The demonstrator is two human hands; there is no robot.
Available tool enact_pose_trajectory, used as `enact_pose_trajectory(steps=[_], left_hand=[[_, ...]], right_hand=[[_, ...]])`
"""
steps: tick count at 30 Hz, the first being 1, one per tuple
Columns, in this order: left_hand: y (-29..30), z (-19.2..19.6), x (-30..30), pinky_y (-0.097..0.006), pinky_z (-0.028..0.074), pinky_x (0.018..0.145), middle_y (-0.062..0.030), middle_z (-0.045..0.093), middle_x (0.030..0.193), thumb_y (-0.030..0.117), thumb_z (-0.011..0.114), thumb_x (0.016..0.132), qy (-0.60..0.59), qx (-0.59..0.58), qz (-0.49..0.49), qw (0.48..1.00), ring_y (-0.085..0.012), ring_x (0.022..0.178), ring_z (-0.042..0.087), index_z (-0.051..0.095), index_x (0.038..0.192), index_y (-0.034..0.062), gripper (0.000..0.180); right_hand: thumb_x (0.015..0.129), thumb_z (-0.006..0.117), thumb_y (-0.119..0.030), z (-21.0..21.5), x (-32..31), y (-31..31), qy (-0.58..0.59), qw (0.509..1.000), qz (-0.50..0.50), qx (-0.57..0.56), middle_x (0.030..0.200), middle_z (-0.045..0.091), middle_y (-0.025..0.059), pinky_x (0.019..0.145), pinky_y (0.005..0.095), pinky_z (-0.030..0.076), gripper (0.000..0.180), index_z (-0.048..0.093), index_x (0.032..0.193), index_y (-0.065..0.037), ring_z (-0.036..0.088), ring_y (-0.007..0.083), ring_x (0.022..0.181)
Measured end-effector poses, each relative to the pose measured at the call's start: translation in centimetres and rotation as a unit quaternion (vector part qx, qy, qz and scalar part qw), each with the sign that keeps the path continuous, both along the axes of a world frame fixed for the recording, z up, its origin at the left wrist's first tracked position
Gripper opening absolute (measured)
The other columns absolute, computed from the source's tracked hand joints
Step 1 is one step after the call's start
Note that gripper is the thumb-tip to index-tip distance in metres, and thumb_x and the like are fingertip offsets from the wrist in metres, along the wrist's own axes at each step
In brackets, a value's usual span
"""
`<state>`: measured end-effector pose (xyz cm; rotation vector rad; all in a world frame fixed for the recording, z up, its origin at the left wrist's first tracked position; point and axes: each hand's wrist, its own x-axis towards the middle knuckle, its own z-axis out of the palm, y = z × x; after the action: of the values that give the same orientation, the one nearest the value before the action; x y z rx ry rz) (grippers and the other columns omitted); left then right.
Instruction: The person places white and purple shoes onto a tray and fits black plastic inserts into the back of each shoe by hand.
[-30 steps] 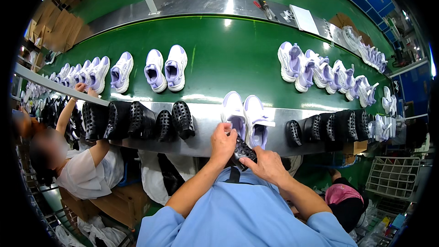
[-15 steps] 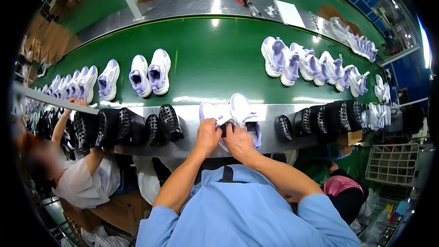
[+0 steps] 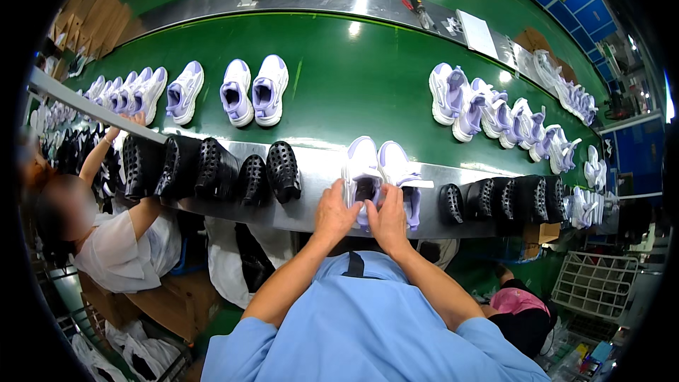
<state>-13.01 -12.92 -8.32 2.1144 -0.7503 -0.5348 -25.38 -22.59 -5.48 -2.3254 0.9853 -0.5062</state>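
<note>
Two white-and-lilac sneakers stand side by side on the metal edge in front of me, toes pointing away. My left hand (image 3: pixel 335 213) grips the left sneaker (image 3: pixel 362 157) along the left of its heel opening, thumb at the collar. On the other side of that opening, my right hand (image 3: pixel 387 218) pinches the collar, fingers between the two shoes. The dark inside of the left sneaker shows between my hands. Beside it, the right sneaker (image 3: pixel 396 161) has a white strap (image 3: pixel 417 184) sticking out to the right; my right hand partly covers its heel.
Black perforated shoe-shaped forms (image 3: pixel 283 172) line the metal edge on both sides. More sneakers stand on the green belt (image 3: pixel 346 78), left and right. A seated person (image 3: pixel 127 240) reaches toward shoes at left. A tool (image 3: pixel 419 8) and white sheet (image 3: pixel 477 32) lie on the far ledge.
My hands have gone from the left sneaker's tongue and strap to either side of its opening. Its strap no longer sticks out, and it stands straighter. The view has shifted.
</note>
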Motion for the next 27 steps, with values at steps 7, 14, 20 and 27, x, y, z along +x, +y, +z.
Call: enact_pose_trajectory(steps=[7, 14, 20, 27], left_hand=[[0.4, -0.7, -0.1, -0.052, 0.054, 0.085, -0.0243, 0.065, 0.103, 0.013, 0.069, 0.085, 0.014, 0.033, -0.014, 0.999, -0.0435, 0.095, 0.065, 0.068, 0.134, 0.0064, 0.050], [0.6, 0.4, 0.0, -0.052, 0.054, 0.082, -0.0238, 0.065, 0.102, 0.014, 0.070, 0.086, 0.003, 0.040, 0.010, 0.999, -0.0431, 0.093, 0.066, 0.073, 0.129, 0.0102, 0.044], [0.4, -2.2, 0.2, -0.051, 0.054, 0.076, -0.0189, 0.069, 0.093, 0.014, 0.077, 0.085, -0.033, -0.010, 0.081, 0.996, -0.0399, 0.086, 0.068, 0.075, 0.112, 0.0085, 0.028], [-0.8, -2.0, -0.5, -0.049, 0.053, 0.075, -0.0183, 0.069, 0.090, 0.009, 0.077, 0.086, -0.017, 0.003, 0.142, 0.990, -0.0390, 0.083, 0.067, 0.068, 0.110, 0.0051, 0.026]], right_hand=[[0.084, 0.088, -0.032, 0.1, 3.2, -1.9, 0.078, 0.977, -0.120, 0.160, 0.086, 0.069, 0.0227, 0.076, 0.0534, 0.052, 0.058, 0.049, 0.112, 0.001, 0.069, 0.0462, 0.085], [0.084, 0.087, -0.025, 1.6, 3.2, -5.4, -0.066, 0.991, 0.029, 0.109, 0.122, 0.069, 0.0258, 0.090, 0.0403, 0.056, 0.085, 0.040, 0.148, 0.005, 0.072, 0.0381, 0.103], [0.078, 0.073, -0.006, 0.6, 4.8, -8.4, -0.004, 0.937, 0.340, 0.076, 0.110, 0.068, 0.0147, 0.099, 0.0460, 0.047, 0.037, 0.069, 0.115, -0.009, 0.061, 0.0367, 0.113], [0.078, 0.070, -0.005, 0.2, 6.2, -7.8, -0.028, 0.907, 0.413, 0.083, 0.113, 0.064, 0.0160, 0.098, 0.0447, 0.048, 0.035, 0.066, 0.113, -0.005, 0.061, 0.0357, 0.108]])
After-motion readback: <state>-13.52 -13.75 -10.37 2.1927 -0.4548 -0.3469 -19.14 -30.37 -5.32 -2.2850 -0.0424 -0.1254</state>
